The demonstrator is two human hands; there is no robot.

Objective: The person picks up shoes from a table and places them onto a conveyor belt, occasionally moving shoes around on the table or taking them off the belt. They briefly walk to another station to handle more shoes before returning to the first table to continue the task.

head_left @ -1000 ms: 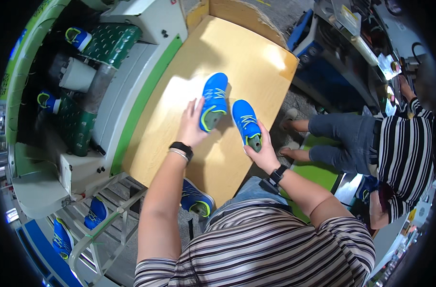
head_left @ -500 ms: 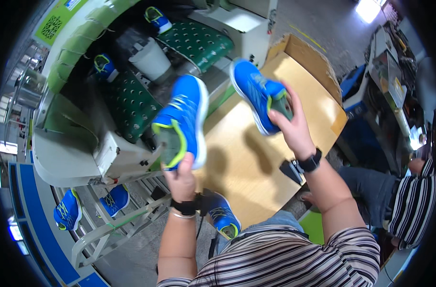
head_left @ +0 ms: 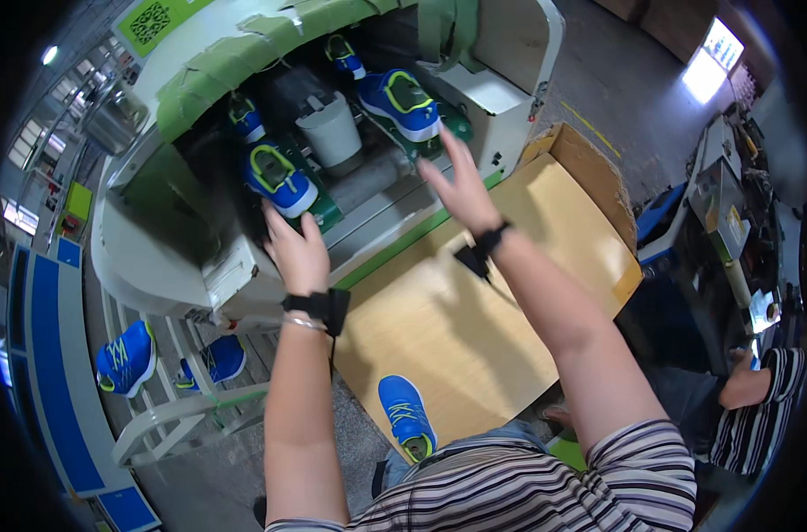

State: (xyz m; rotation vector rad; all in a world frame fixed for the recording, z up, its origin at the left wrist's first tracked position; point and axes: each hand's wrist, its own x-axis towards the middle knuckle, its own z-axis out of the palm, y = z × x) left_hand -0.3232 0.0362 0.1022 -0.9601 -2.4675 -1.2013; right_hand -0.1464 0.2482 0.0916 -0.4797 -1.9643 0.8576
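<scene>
Two blue sneakers with lime collars and white soles rest on the green perforated belts inside the machine, toes toward me. My left hand [head_left: 297, 252] is beside the toe of the left sneaker [head_left: 282, 182], fingers apart, holding nothing. By the toe of the right sneaker [head_left: 403, 105] is my right hand [head_left: 461, 189], its fingers spread and free; whether a fingertip still touches the sole I cannot tell. Deeper in the machine sit two more blue sneakers, one on the left [head_left: 245, 118] and one on the right [head_left: 345, 57].
A white housing [head_left: 330, 133] stands between the belts. Another blue sneaker [head_left: 407, 415] lies on the wooden board [head_left: 456, 328] before me. Two sneakers are on the metal rack [head_left: 191, 430] at left. A cardboard edge [head_left: 589, 168] borders the board; a person [head_left: 758, 408] works at right.
Both hands have let go of the sneakers they held in the air. The pair now rests on the belts, toes turned toward me. My view has shifted slightly.
</scene>
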